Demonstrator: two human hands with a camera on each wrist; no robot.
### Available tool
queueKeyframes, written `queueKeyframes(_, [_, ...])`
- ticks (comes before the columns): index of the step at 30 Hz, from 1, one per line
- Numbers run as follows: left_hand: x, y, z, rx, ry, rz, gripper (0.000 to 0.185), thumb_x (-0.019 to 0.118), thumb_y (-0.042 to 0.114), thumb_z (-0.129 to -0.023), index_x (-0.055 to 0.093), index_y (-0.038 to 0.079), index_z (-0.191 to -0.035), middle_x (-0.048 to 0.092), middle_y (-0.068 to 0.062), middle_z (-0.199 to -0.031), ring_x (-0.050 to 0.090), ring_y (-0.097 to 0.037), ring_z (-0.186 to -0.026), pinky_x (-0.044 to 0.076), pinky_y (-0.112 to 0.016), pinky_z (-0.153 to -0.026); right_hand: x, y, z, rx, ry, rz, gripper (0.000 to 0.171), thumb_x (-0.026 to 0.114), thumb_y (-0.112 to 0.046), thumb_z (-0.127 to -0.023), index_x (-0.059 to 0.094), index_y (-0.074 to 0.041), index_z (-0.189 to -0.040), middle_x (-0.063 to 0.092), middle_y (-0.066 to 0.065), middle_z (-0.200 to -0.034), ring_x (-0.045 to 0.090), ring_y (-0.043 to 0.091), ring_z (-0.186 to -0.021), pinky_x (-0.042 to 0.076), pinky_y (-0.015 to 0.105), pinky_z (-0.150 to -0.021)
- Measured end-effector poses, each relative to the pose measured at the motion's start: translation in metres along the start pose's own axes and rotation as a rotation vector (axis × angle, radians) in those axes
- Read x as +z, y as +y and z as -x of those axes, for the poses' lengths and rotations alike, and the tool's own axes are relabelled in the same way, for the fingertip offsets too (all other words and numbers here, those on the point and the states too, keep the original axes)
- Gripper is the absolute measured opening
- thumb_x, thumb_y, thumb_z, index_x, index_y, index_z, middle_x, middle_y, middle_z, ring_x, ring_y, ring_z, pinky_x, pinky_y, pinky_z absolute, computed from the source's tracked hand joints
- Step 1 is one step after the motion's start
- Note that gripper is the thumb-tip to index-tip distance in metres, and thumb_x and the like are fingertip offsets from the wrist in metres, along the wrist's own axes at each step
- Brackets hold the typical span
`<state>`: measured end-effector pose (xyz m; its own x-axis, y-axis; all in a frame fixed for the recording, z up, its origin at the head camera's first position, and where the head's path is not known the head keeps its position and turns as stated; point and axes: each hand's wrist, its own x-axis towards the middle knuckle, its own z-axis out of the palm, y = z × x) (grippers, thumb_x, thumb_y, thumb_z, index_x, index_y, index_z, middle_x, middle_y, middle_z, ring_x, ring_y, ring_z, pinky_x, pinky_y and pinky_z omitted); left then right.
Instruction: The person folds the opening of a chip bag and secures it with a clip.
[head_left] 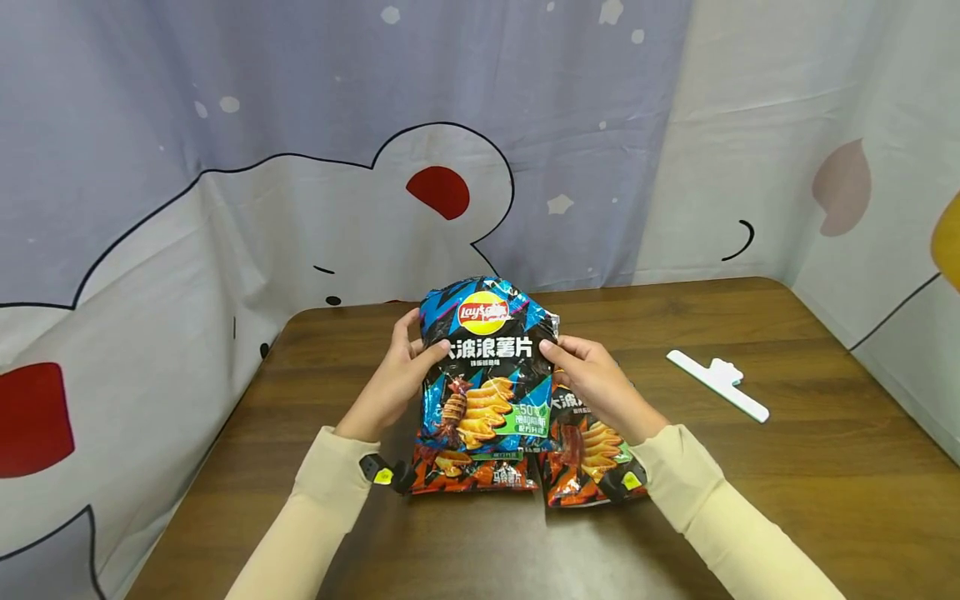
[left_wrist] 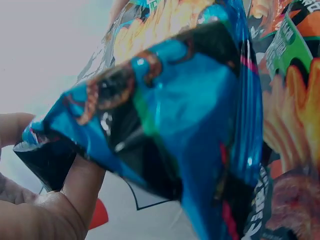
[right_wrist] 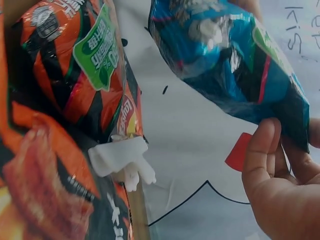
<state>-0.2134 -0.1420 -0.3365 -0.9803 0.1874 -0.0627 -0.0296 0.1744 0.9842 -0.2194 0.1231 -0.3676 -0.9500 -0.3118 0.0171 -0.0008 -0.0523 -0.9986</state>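
Both hands hold a blue-and-black chip bag up over the table, its printed front turned to the head camera. At its left edge the left hand pinches, thumb lying on the front. The right hand pinches the opposite edge the same way; in the right wrist view its fingers curl at the blue bag's edge. Beneath are two orange-and-black chip bags: one mostly covered by the blue bag, the other partly behind the right forearm. A white clip sits at an orange bag's end.
Another long white bag clip lies on the wooden table, to the right of the bags. A patterned curtain hangs behind the table and along its sides.
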Motion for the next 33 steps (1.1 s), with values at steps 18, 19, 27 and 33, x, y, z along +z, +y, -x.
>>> queueKeyframes(18, [0.005, -0.005, -0.011, 0.039, -0.03, -0.03, 0.071, 0.053, 0.032, -0.098, 0.009, 0.016, -0.151, 0.049, -0.018, -0.135, 0.06, -0.024, -0.105, 0.054, -0.035, -0.081, -0.018, 0.01, 0.011, 0.015, -0.048, 0.082, 0.025, 0.053, -0.025, -0.099, 0.059, -0.001, -0.101, 0.05, -0.005, -0.076, 0.042, 0.005, -0.063, 0.042, 0.022, -0.066])
queueKeyframes(19, [0.005, -0.005, -0.011, 0.04, -0.029, -0.039, 0.071, 0.054, 0.032, -0.098, 0.009, 0.015, -0.151, 0.049, -0.018, -0.135, 0.059, -0.023, -0.105, 0.054, -0.034, -0.081, -0.018, 0.01, 0.011, 0.012, -0.051, 0.075, 0.026, 0.053, -0.025, -0.099, 0.059, 0.0, -0.101, 0.053, -0.005, -0.08, 0.045, 0.005, -0.067, 0.044, 0.022, -0.068])
queueKeyframes(27, [0.005, -0.005, -0.014, 0.038, -0.018, -0.072, 0.075, 0.057, 0.031, -0.096, 0.01, 0.017, -0.153, 0.035, -0.019, -0.15, 0.045, -0.034, -0.13, 0.044, -0.048, -0.101, -0.02, 0.014, 0.011, 0.001, -0.083, 0.02, 0.021, 0.052, -0.021, -0.099, 0.06, -0.001, -0.1, 0.058, -0.005, -0.086, 0.055, 0.005, -0.077, 0.049, 0.022, -0.075])
queueKeyframes(33, [-0.001, -0.004, -0.015, 0.076, 0.029, -0.218, 0.077, 0.058, 0.034, -0.095, 0.012, 0.018, -0.155, 0.011, -0.014, -0.161, 0.014, -0.034, -0.148, 0.021, -0.054, -0.115, -0.023, 0.016, 0.013, 0.011, -0.119, 0.045, 0.02, 0.053, -0.024, -0.099, 0.062, -0.008, -0.094, 0.059, -0.004, -0.088, 0.057, 0.006, -0.081, 0.05, 0.023, -0.078])
